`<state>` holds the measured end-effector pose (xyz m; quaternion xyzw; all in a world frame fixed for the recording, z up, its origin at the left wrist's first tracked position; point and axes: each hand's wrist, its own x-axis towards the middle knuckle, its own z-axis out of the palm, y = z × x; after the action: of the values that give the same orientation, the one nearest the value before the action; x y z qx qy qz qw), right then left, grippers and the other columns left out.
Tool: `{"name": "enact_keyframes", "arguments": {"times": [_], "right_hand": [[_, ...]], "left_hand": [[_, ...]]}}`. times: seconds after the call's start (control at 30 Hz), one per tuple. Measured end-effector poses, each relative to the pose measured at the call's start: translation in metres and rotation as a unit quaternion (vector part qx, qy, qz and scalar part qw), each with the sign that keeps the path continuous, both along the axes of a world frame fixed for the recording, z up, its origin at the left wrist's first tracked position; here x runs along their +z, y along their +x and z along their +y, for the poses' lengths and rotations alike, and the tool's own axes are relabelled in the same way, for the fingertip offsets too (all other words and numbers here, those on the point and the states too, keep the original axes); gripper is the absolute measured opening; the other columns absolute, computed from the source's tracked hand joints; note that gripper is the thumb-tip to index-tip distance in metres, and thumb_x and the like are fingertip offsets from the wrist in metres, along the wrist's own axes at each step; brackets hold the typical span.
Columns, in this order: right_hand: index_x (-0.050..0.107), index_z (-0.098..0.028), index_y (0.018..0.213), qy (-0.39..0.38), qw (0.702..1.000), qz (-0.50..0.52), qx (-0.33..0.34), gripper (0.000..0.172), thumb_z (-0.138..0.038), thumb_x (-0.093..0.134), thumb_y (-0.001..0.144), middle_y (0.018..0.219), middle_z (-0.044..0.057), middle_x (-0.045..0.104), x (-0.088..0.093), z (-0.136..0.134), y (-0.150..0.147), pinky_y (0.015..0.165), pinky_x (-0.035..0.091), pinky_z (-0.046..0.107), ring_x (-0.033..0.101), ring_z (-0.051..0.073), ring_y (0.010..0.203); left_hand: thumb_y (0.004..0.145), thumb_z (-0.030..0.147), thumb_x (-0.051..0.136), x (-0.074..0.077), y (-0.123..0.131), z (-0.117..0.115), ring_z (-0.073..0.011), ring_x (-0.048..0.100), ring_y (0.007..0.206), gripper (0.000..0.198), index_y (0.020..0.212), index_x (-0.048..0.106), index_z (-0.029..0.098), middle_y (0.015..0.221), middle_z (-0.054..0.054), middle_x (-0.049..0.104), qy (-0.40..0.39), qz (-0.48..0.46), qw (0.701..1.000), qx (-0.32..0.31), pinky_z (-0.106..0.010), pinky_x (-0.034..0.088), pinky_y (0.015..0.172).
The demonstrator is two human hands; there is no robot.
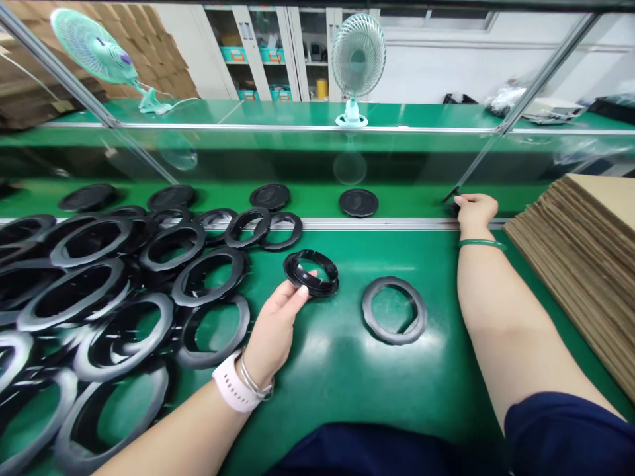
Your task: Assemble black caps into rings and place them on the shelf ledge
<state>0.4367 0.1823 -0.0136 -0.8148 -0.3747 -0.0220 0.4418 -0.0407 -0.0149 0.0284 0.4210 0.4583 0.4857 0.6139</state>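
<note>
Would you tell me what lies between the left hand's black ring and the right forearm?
The head view shows one more black ring, flat on the green bench, apart from the left hand's ring and the right forearm.

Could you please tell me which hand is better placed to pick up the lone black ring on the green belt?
The right hand, probably: its forearm lies beside the lone ring, while the left hand is holding another black ring.
</note>
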Motion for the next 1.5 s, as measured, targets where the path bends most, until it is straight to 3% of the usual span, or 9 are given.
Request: {"name": "enact_keyframes", "arguments": {"times": [0.2, 0.37, 0.53, 0.6, 0.67, 0.77, 0.93, 1.13, 1.5], "right_hand": [[0.073, -0.009, 0.095, 0.136, 0.981, 0.08, 0.11, 0.02, -0.021, 0.071, 0.078, 0.095, 0.01, 0.071, 0.028, -0.034, -0.086, 0.083, 0.055, 0.036, 0.068, 0.021, 0.087], [0.075, -0.018, 0.086, 0.161, 0.94, 0.137, 0.267, 0.023, -0.037, 0.079, 0.072, 0.086, 0.003, 0.071, 0.056, -0.107, -0.192, 0.069, 0.055, 0.031, 0.065, 0.017, 0.073], [0.07, -0.021, 0.073, 0.034, 0.761, 0.519, 0.387, 0.028, -0.042, 0.086, 0.063, 0.066, -0.001, 0.063, 0.054, -0.205, -0.292, 0.049, 0.039, 0.026, 0.047, 0.011, 0.052], [0.069, -0.022, 0.072, 0.007, 0.722, 0.575, 0.385, 0.03, -0.042, 0.088, 0.06, 0.065, -0.001, 0.062, 0.046, -0.225, -0.313, 0.051, 0.039, 0.026, 0.048, 0.012, 0.054], [0.069, -0.022, 0.071, 0.018, 0.728, 0.574, 0.373, 0.03, -0.041, 0.089, 0.058, 0.066, -0.001, 0.062, 0.037, -0.227, -0.318, 0.055, 0.041, 0.027, 0.05, 0.013, 0.058], [0.07, -0.024, 0.072, 0.06, 0.776, 0.514, 0.36, 0.025, -0.041, 0.085, 0.063, 0.069, -0.001, 0.063, 0.03, -0.208, -0.304, 0.06, 0.046, 0.03, 0.054, 0.016, 0.062], [0.072, -0.027, 0.076, 0.077, 0.86, 0.223, 0.452, 0.007, -0.031, 0.077, 0.078, 0.077, 0.001, 0.059, 0.027, -0.184, -0.279, 0.06, 0.049, 0.034, 0.055, 0.017, 0.064], [0.073, -0.026, 0.092, 0.105, 0.826, -0.111, 0.543, 0.014, -0.03, 0.06, 0.097, 0.08, 0.005, 0.063, 0.028, -0.194, -0.28, 0.073, 0.051, 0.038, 0.058, 0.022, 0.078], [0.074, -0.023, 0.096, 0.123, 0.804, -0.21, 0.542, 0.021, -0.028, 0.053, 0.1, 0.08, 0.007, 0.063, 0.029, -0.199, -0.283, 0.073, 0.051, 0.036, 0.056, 0.021, 0.076]], "left_hand": [[0.074, 0.027, 0.084, -0.003, -0.002, 0.001, -0.0277, 0.068, 0.114, 0.067, 0.128, 0.045, 0.022, 0.124, -0.011, 0.067, 0.048, 0.005, 0.999, -0.006, -0.05, 0.045, 0.107], [0.082, 0.047, 0.074, 0.002, -0.004, 0.001, -0.029, 0.07, 0.104, 0.049, 0.118, 0.06, 0.016, 0.117, -0.012, 0.07, 0.007, 0.009, 1.0, -0.019, -0.046, 0.049, 0.1], [0.081, 0.053, 0.073, 0.001, -0.004, 0.0, -0.0287, 0.069, 0.101, 0.047, 0.108, 0.064, 0.015, 0.101, -0.01, 0.073, -0.038, 0.013, 0.994, -0.103, -0.045, 0.052, 0.094], [0.074, 0.045, 0.081, -0.003, -0.003, 0.002, -0.0279, 0.068, 0.1, 0.042, 0.099, 0.064, 0.016, 0.103, -0.009, 0.073, -0.012, 0.041, 0.991, -0.126, -0.044, 0.052, 0.094], [0.066, 0.035, 0.087, -0.008, -0.005, 0.004, -0.0283, 0.068, 0.099, 0.043, 0.095, 0.061, 0.017, 0.102, -0.009, 0.073, 0.006, 0.084, 0.99, -0.117, -0.045, 0.051, 0.095], [0.063, 0.027, 0.087, -0.013, -0.009, 0.007, -0.0297, 0.069, 0.1, 0.047, 0.098, 0.056, 0.019, 0.102, -0.009, 0.074, -0.003, 0.124, 0.988, -0.091, -0.049, 0.049, 0.097], [0.065, 0.023, 0.083, -0.014, -0.011, 0.007, -0.031, 0.071, 0.1, 0.047, 0.099, 0.051, 0.021, 0.098, -0.007, 0.076, -0.008, 0.145, 0.984, -0.101, -0.051, 0.052, 0.095], [0.063, 0.022, 0.084, -0.008, -0.004, 0.0, -0.0295, 0.072, 0.093, 0.048, 0.103, 0.058, 0.021, 0.098, -0.005, 0.074, -0.009, 0.193, 0.977, -0.085, -0.045, 0.056, 0.087], [0.061, 0.022, 0.086, -0.007, 0.005, -0.008, -0.03, 0.072, 0.096, 0.059, 0.111, 0.055, 0.022, 0.105, -0.007, 0.073, -0.013, 0.217, 0.973, -0.079, -0.042, 0.057, 0.082]]}}
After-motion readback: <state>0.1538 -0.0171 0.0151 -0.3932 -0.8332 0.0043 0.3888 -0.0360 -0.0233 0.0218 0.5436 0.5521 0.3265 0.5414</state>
